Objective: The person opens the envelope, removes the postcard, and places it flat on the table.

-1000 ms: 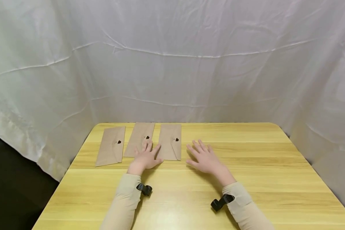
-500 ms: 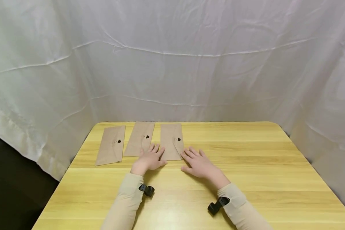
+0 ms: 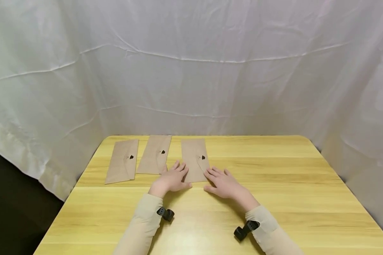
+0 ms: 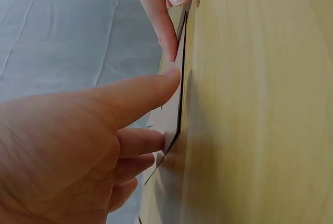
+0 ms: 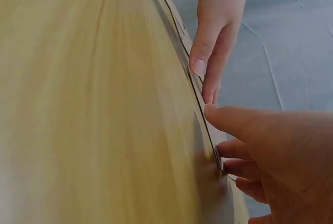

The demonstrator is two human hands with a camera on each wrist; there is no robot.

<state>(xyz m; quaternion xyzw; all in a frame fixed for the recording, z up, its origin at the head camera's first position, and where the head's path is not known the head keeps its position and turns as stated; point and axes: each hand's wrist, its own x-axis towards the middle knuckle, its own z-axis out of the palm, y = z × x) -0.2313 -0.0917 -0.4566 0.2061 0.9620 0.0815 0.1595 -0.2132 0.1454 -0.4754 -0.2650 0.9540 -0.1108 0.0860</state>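
Note:
Three brown paper envelopes lie in a row on the wooden table, each with a small dark mark by its flap. At the near end of the right-hand envelope [image 3: 193, 152], my left hand [image 3: 171, 179] touches the left edge with extended fingers. Opposite it, my right hand [image 3: 223, 184] has its fingertips on the right edge. The left wrist view has the left hand [image 4: 62, 140] beside the thin envelope [image 4: 171, 107], thumb near its close edge. From the right wrist, the right hand [image 5: 291, 156] shows fingertips along the envelope's side.
Left of the hands lie the middle envelope [image 3: 154, 154], partly behind the left fingers, and the left envelope [image 3: 121, 161], slightly tilted. A white cloth curtain [image 3: 210, 88] hangs behind the table [image 3: 290, 198]. Something black [image 3: 16, 205] stands at the left.
The left hand has come off the middle envelope and moved right; the right hand has come in to the right-hand envelope. That envelope has slid slightly right and nearer, away from the middle one.

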